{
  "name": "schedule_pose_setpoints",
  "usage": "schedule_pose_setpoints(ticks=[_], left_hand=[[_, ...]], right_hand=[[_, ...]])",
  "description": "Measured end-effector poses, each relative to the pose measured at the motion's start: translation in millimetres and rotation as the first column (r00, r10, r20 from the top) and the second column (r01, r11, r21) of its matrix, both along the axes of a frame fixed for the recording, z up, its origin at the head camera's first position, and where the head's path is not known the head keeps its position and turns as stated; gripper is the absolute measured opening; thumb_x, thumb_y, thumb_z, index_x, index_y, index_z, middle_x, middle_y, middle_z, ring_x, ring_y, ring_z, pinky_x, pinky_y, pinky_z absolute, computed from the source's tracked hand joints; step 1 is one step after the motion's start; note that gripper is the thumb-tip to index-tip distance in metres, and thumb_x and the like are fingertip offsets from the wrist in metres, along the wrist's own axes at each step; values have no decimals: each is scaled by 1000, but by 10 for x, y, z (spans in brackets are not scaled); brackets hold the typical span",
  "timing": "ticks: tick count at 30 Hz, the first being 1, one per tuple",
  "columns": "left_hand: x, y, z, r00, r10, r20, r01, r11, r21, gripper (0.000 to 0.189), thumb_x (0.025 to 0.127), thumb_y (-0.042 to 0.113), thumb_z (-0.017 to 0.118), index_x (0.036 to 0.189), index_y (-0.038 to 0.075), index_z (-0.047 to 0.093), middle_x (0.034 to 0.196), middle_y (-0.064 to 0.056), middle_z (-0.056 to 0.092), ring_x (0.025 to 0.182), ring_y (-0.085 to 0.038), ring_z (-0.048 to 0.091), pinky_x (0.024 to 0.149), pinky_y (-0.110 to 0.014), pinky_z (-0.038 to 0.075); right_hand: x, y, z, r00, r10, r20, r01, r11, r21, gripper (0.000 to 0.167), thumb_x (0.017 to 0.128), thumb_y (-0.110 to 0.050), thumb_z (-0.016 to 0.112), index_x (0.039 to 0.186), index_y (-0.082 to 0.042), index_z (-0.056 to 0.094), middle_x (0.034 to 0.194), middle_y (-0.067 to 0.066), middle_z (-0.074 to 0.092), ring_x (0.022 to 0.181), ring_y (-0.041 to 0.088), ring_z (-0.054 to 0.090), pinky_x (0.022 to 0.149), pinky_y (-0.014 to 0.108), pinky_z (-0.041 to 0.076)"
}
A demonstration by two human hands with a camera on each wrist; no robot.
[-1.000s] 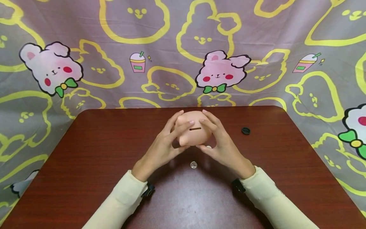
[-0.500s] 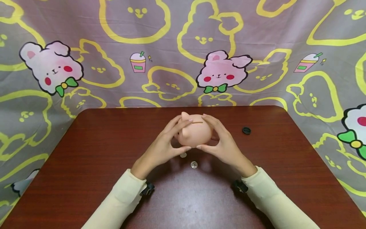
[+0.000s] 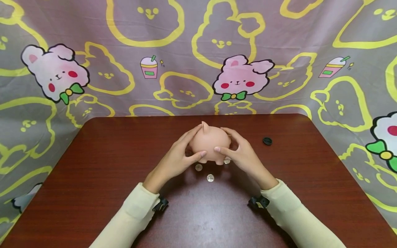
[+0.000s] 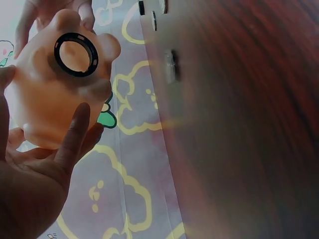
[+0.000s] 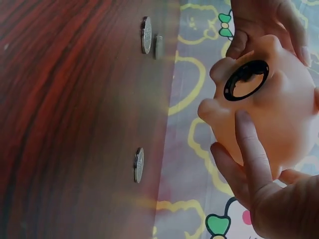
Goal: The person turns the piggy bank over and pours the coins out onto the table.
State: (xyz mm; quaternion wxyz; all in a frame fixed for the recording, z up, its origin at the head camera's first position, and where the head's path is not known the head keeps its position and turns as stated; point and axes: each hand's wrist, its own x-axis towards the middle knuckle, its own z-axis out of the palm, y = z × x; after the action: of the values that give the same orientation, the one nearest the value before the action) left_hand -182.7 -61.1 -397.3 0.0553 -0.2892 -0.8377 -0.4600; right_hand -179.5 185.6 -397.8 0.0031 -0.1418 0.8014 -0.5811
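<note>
A pinkish piggy bank (image 3: 211,143) is held up between both hands, clear of the table. My left hand (image 3: 179,155) grips its head end, thumb on the near side. The tail end is gripped by my right hand (image 3: 245,156), its thumb also on the near flank. In the left wrist view the belly shows a round hole with a black ring (image 4: 76,55); the right wrist view shows the same open ring (image 5: 246,80). Below the bank a coin (image 3: 210,178) lies on the table, with another coin (image 3: 199,167) to its left and a third coin (image 3: 227,161) partly hidden behind a foot.
A round black plug (image 3: 267,141) lies on the dark red-brown table (image 3: 108,172), right of the hands. A patterned cloth (image 3: 186,51) hangs along the table's back and both sides.
The piggy bank has turned in both hands: its slotted top faced the head camera, and now its side does, feet pointing down. The thumbs have moved up onto the near flank.
</note>
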Motion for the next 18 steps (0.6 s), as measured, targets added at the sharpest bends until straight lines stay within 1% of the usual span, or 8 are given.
schedule_pose_setpoints(ticks=[2,3,6,9,12,14,16,18], left_hand=[[8,0,2,1000,-4,18,3,1000,5,83,97,24,77,166,29,31,165,-3,41,127,-25,60,97,-42,58],[11,-2,1,1000,-5,23,5,1000,5,82,97,24,77,166,29,31,165,-4,42,125,-25,61,94,-42,59],[14,-5,2,1000,-5,4,6,1000,-12,82,96,24,79,165,27,34,165,-3,42,134,-25,57,105,-44,54],[15,-6,2,1000,-17,-18,17,1000,-24,84,93,23,82,163,24,37,165,-4,41,141,-24,52,110,-47,51],[10,-3,-1,999,-32,-29,31,999,-37,86,90,22,85,162,22,39,165,-5,41,141,-25,52,109,-47,52],[6,0,-5,999,-36,-34,34,998,-54,88,89,23,86,163,22,39,166,-7,40,144,-26,50,111,-48,50],[4,0,-10,999,-41,-30,39,997,-67,90,88,23,87,163,23,38,167,-10,38,148,-27,46,112,-47,50],[4,0,-15,999,-50,-18,48,996,-73,92,88,22,87,164,24,37,168,-12,36,149,-28,45,111,-45,51]], right_hand=[[-1,0,3,999,11,30,-11,1000,-10,63,93,-22,80,151,-21,53,140,9,63,103,23,68,77,35,61],[-3,2,4,999,17,43,-17,1000,-8,63,94,-22,80,151,-21,53,139,10,63,102,23,68,76,37,62],[-4,21,11,996,41,77,-42,999,2,68,93,-22,80,153,-20,49,142,12,61,103,24,67,75,43,63],[-5,52,18,994,78,80,-80,996,30,77,91,-20,83,158,-21,44,149,12,55,112,27,65,80,40,62],[-2,77,19,991,121,50,-125,990,73,88,88,-17,86,161,-27,39,157,7,49,123,29,62,92,40,58],[0,85,15,989,143,22,-145,984,101,93,85,-17,88,161,-32,38,159,4,47,126,28,61,100,42,54],[1,87,12,986,164,-13,-161,980,120,96,83,-15,90,161,-33,37,158,3,47,126,27,60,104,47,51],[2,85,5,983,174,-52,-166,977,132,98,80,-12,92,161,-29,39,158,3,47,125,27,59,104,49,50]])
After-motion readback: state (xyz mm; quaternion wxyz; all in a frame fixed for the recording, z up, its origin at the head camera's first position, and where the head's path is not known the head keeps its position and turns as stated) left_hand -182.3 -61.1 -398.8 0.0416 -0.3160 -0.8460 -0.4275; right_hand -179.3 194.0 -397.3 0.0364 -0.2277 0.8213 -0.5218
